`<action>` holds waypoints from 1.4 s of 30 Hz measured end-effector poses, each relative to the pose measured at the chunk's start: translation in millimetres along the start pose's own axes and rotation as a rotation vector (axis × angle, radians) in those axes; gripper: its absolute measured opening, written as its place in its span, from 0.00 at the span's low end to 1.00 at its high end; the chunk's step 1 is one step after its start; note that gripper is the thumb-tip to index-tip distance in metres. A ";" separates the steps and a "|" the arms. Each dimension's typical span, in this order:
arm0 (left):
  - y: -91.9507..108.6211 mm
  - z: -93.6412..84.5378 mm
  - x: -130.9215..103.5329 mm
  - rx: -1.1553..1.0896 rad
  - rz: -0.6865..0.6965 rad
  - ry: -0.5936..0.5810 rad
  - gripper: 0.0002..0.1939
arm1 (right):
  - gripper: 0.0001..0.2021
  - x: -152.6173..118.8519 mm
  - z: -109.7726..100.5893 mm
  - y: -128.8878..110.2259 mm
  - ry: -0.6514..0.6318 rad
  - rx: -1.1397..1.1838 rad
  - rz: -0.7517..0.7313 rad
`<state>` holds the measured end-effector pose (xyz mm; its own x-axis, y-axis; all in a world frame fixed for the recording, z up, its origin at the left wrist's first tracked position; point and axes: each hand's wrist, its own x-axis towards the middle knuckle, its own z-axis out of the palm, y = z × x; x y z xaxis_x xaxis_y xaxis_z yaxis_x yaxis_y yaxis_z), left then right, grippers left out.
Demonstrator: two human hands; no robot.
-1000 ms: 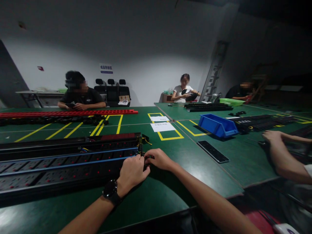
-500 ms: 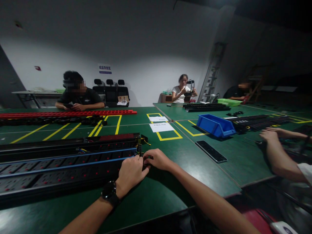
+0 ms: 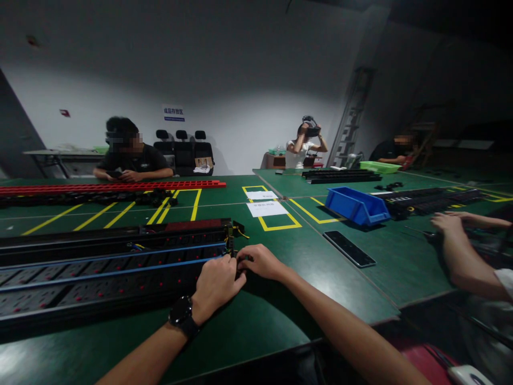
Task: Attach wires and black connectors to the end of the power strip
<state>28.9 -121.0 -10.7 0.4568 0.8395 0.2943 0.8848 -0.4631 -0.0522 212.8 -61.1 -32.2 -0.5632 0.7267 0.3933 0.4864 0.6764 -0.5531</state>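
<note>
Long black power strips (image 3: 120,289) with rows of sockets, small red dots and blue edging lie side by side on the left of the green table. At the right end of the nearest strip is my left hand (image 3: 216,280), a black watch (image 3: 182,313) on its wrist. Its fingers are curled over that end and its thumb points to the right. My right hand (image 3: 260,262) meets it there, thumb and fingers pinched together. Whatever sits between those fingertips is small, dark and mostly hidden. Just behind the hands, short yellow wires (image 3: 241,231) stick out of another strip's end.
A phone (image 3: 348,248) lies right of my hands, with a blue bin (image 3: 356,206) behind it. Paper sheets (image 3: 266,208) rest inside yellow tape marks. Red slotted rails (image 3: 112,188) lie at the back left. A co-worker's arms (image 3: 460,246) reach in from the right. Other people sit across the table.
My hands keep almost the same place and grip at the strip's end. The view has shifted slightly. Across the table, a person has raised a headset onto their head.
</note>
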 end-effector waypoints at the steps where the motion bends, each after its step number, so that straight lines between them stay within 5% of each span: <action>1: 0.0 0.0 -0.1 -0.002 0.000 0.000 0.18 | 0.08 0.1 -0.1 -0.1 0.000 0.002 -0.002; 42: 0.9 -1.5 -0.7 -0.013 0.005 0.007 0.19 | 0.09 0.5 1.0 -0.4 -0.019 0.009 0.045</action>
<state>29.2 -122.5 -9.5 0.4605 0.8354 0.3002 0.8812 -0.4708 -0.0416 211.7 -61.2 -32.6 -0.5532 0.7540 0.3542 0.5058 0.6419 -0.5763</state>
